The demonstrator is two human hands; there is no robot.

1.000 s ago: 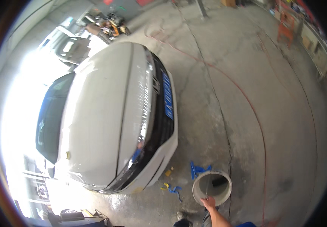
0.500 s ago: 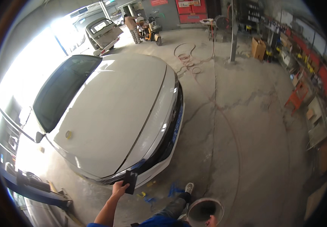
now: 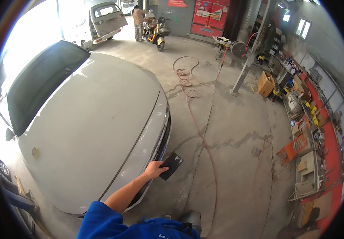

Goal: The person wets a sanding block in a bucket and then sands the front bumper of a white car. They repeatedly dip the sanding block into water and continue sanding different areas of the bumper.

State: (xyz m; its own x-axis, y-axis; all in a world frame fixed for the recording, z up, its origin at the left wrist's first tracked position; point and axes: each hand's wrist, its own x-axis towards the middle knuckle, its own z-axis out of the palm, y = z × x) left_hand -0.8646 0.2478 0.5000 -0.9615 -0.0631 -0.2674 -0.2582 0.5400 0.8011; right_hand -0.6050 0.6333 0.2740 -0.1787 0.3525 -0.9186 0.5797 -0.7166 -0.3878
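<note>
As the left hand point(image 3: 154, 169) clasps a black slab point(image 3: 173, 165), lifting looks done, setting down not yet. The right hand is unseen.

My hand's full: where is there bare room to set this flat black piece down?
The white hood is mostly bare between the yellow roll and front seam; so is the concrete between the reddish hose and foot of the grey post. The right-hand bench is crowded with boxes.

We've got a cracked grey concrete floor point(image 3: 235, 167), grey metal post point(image 3: 253, 51), boxy red cabinet point(image 3: 219, 23), small bright two-pane window point(image 3: 303, 28), harsh daylight point(image 3: 32, 32) upper left.
</note>
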